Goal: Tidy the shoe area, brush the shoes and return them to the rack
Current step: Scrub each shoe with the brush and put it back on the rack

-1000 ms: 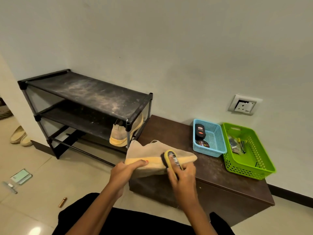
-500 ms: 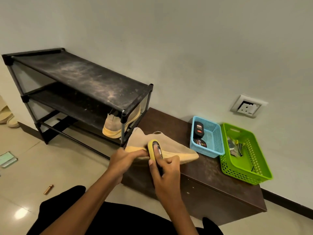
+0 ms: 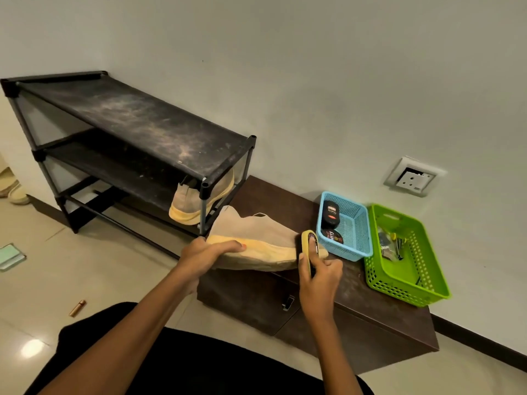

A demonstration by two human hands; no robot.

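Observation:
A beige suede shoe with a yellow sole lies on its side over the near edge of a dark brown cabinet. My left hand grips its heel end. My right hand holds a yellow-backed shoe brush, pressed against the toe end of the shoe. The matching shoe stands on the middle shelf of the dusty black shoe rack, at its right end.
A blue basket with two polish containers and a green basket with small tools sit on the cabinet by the wall. A wall socket is above them. On the floor lie a small copper tube, cards and pale slippers.
My right hand has slid the brush along the shoe from near the heel to the toe end. My left hand keeps its grip on the heel. The view shifted slightly.

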